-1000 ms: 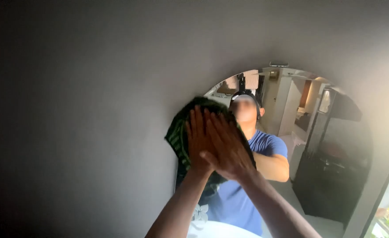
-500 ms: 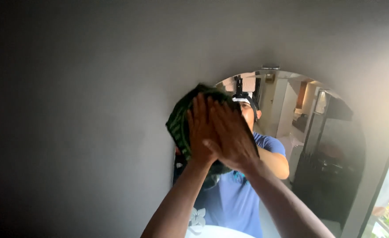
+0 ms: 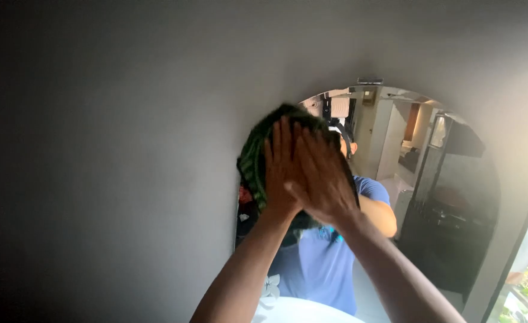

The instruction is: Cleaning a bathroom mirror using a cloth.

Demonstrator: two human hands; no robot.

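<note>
Both hands were flat and open, right hand [image 3: 322, 182] overlapping left hand [image 3: 282, 173], pinning a green cloth [image 3: 253, 161] against the upper left of the arched mirror [image 3: 455, 197]; unclamped, the cloth risked slipping toward the white basin [image 3: 303, 311]

Both arms raised and extended forward and upward, forearms bare, converging toward the hands; left forearm rises from below centre, right forearm enters from the lower right at a steeper slant. Left hand [image 3: 280, 170] flat, palm facing away, fingers extended and close together, pointing up; wrist roughly in line with the forearm. Right hand [image 3: 321, 179] laid over the back of the left hand, overlapping its right portion; fingers extended and angled up and leftward; thumb spread out to the left across the left hand's wrist area; right wrist bent back slightly. Both palms pressed flat, neither hand curled.
</note>
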